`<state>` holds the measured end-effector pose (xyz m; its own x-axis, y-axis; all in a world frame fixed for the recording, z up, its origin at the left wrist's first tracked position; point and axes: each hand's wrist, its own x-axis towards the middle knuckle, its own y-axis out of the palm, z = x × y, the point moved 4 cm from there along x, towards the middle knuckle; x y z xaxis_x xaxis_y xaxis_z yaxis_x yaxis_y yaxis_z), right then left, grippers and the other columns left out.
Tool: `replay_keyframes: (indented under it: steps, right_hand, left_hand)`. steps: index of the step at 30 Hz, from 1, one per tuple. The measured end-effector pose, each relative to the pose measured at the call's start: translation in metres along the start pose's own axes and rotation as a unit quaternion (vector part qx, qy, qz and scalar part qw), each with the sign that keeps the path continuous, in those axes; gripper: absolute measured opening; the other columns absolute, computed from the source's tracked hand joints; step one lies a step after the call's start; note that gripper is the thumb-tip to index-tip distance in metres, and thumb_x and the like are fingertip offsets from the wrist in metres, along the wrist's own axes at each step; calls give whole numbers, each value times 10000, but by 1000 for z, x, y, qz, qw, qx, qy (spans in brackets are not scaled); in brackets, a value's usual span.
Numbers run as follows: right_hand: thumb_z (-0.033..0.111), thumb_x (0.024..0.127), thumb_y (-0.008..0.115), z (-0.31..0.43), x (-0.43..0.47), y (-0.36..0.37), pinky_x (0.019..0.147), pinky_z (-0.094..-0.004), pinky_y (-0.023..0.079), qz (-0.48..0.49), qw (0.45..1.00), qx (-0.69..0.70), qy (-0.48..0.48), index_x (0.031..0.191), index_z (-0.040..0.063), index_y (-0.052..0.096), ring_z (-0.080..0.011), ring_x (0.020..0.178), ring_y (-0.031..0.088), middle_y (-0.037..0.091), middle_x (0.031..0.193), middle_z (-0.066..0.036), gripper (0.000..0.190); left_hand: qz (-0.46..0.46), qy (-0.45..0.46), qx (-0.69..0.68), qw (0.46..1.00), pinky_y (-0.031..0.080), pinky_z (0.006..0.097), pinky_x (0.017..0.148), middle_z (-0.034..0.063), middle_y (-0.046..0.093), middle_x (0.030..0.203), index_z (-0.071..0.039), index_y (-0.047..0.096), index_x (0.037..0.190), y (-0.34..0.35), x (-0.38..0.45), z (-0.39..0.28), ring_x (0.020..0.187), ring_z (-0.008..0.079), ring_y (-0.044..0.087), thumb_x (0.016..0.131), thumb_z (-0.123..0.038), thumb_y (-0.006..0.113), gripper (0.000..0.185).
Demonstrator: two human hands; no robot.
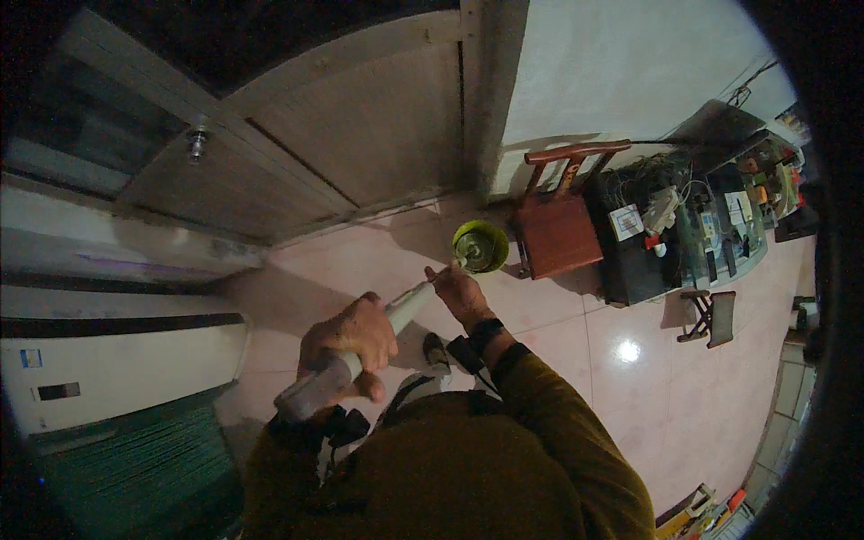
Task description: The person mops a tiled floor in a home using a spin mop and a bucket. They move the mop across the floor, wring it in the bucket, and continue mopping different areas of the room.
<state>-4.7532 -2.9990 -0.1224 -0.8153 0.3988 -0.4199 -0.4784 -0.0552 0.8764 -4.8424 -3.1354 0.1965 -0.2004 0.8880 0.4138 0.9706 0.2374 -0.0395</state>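
A long pale pole (410, 308) slants across in front of my body, its thick near end toward me at the lower left. My left hand (356, 337) is wrapped around the pole near that end. Farther along, my right hand (459, 291) grips the thinner part. Just beyond my right hand, a yellow-green bucket (501, 252) stands on the floor. The pole's far end reaches the bucket's near rim, partly hidden by my fingers. Something pale and shiny shows inside the bucket, too unclear to name.
Ahead is a wooden door (358, 121) with a round knob (197, 143). Right of the bucket stands a red wooden chair (559, 233), beside a cluttered black cabinet (624, 270). A folding stool (714, 318) is nearer. A white appliance (135, 378) and green cloth (148, 452) are left.
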Motion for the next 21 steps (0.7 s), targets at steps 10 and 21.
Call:
replay_keyframes:
  steps: [10, 21]
  right_hand:
    - [267, 949, 497, -11, 26, -40, 884, -476, 511, -63, 997, 6, -40, 1001, -18, 505, -344, 1030, 589, 604, 930, -175, 289]
    - [351, 887, 597, -20, 39, -41, 846, -436, 475, -31, 990, -132, -24, 891, 68, 570, -259, 879, 599, 626, 863, -97, 284]
  left_hand:
    - [-91, -2, 69, 993, 375, 447, 883, 40, 562, 832, -103, 525, 910, -21, -54, -53, 749, 192, 542, 716, -200, 685, 270]
    - [-261, 58, 120, 956, 350, 466, 917, 47, 562, 872, -107, 519, 982, -49, -118, -104, 799, 201, 530, 796, -317, 580, 287]
